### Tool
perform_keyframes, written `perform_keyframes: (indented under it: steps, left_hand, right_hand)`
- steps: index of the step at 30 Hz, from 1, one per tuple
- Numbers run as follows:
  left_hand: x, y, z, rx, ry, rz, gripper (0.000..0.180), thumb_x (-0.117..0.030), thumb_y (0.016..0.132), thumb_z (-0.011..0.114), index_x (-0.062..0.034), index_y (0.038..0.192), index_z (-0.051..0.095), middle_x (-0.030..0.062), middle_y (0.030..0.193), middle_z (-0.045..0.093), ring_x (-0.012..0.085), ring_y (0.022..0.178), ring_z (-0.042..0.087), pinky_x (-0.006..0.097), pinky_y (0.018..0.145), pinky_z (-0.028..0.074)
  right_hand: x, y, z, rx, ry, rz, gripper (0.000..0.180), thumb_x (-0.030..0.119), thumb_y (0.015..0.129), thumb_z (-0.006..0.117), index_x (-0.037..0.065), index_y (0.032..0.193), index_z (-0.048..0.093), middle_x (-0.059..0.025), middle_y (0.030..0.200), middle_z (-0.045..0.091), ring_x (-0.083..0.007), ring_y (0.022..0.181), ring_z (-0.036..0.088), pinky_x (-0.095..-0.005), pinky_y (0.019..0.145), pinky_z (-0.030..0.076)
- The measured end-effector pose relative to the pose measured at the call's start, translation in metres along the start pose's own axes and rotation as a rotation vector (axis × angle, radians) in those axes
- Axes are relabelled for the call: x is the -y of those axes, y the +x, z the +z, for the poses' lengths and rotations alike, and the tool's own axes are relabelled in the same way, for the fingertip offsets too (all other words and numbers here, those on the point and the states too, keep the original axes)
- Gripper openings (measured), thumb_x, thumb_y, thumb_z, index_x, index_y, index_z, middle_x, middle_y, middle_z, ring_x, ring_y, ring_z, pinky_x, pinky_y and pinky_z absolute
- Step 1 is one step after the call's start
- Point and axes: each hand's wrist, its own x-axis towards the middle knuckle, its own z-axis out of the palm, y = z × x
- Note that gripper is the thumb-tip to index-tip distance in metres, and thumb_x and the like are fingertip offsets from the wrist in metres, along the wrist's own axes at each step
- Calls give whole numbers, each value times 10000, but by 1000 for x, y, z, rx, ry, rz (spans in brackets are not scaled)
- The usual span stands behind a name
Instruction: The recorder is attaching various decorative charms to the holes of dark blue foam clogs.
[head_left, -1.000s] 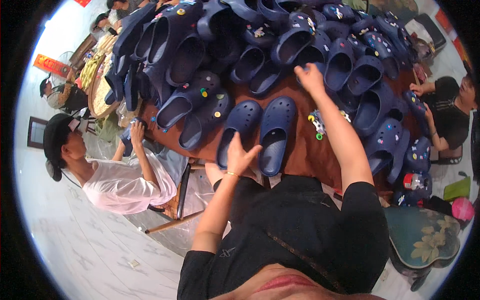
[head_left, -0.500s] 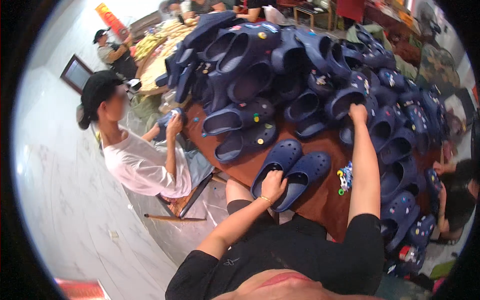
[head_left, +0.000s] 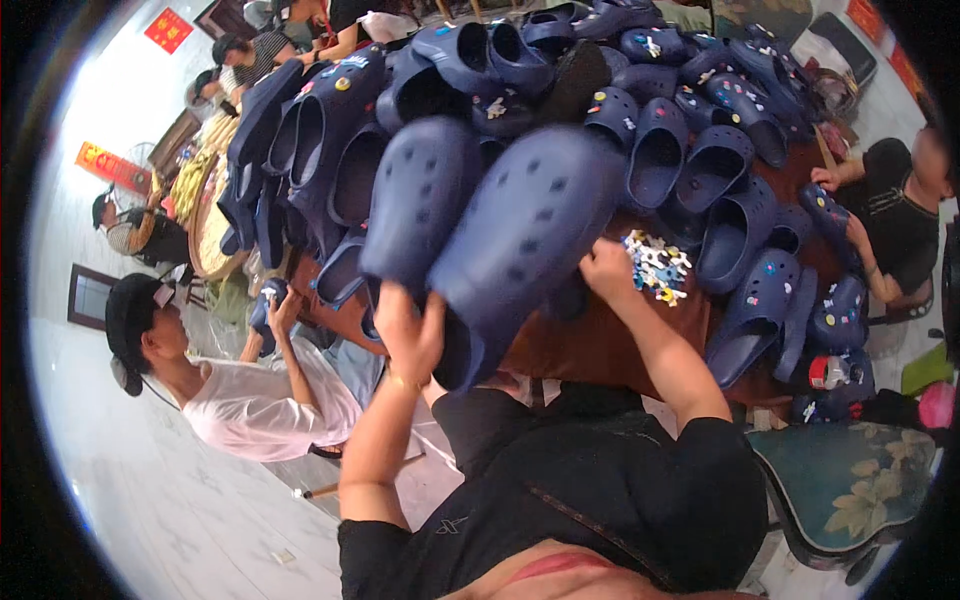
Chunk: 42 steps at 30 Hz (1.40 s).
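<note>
1. Plainly, the biggest thing is the wooden table, heaped from its far edge to near its front edge with dark blue clogs.
2. Next come 2 people at the table's sides: a person in a white shirt and black cap at its left edge, handling a shoe, and a person in black at its right edge.
3. Raised above the table's front edge are 2 navy clogs held side by side: the left clog and the right clog. Their long axes run up and away from the wearer, heels nearest the hands, toes tilted toward the far pile.
4. The left hand sits directly under the heel ends, fingers curled in a grip on the left clog's heel; it is the nearer hand to both shoes.
5. The right hand is at the right clog's lower right side, fingers bent against it; whether it truly clasps the shoe cannot be told.
6. Smallest, a scatter of colourful shoe charms lies on the table just beside the right hand.
</note>
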Motion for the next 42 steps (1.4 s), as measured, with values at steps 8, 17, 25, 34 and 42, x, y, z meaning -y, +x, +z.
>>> perform_keyframes:
  steps: [8, 17, 25, 34, 42]
  left_hand:
    - [-64, 143, 96, 18, 131, 353, 622, -260, 703, 700, 40, 1186, 449, 219, 1140, 524, 370, 1082, 461, 397, 949, 354]
    - [10, -67, 84, 394, -255, -226, 138, -106, 806, 596, -2, 892, 623, 144, 830, 627, 253, 703, 614, 326, 621, 485]
    - [75, -134, 104, 333, -124, -233, 254, -31, 812, 510, 3, 1057, 567, 186, 1015, 593, 322, 955, 577, 356, 815, 456]
    - [110, -141, 127, 438, -47, -119, 219, -73, 786, 520, 0, 987, 565, 207, 999, 564, 375, 936, 533, 422, 813, 431]
    - [101, -134, 130, 487, -76, -146, 222, -81, 783, 506, -5, 977, 582, 194, 955, 570, 364, 908, 536, 417, 795, 435]
  right_hand:
    - [29, -76, -1, 272, -27, 91, 309, 282, 775, 515, 24, 608, 546, -197, 631, 570, -396, 603, 556, -477, 562, 451]
    - [48, -91, 25, 304, 95, 237, 342, 290, 804, 540, -6, 633, 561, -226, 644, 564, -398, 633, 568, -471, 574, 434]
    - [58, -78, 30, 467, 268, 284, 270, 272, 783, 592, 5, 750, 602, -161, 658, 598, -283, 606, 597, -371, 569, 451]
    - [64, -46, -57, 79, -360, -206, 520, 151, 633, 698, 68, 1108, 503, -138, 1127, 465, -329, 1040, 444, -447, 858, 351]
    - [11, -30, -110, 298, -327, 259, 747, 235, 540, 780, 13, 1174, 453, -217, 1025, 579, -356, 927, 571, -405, 819, 447]
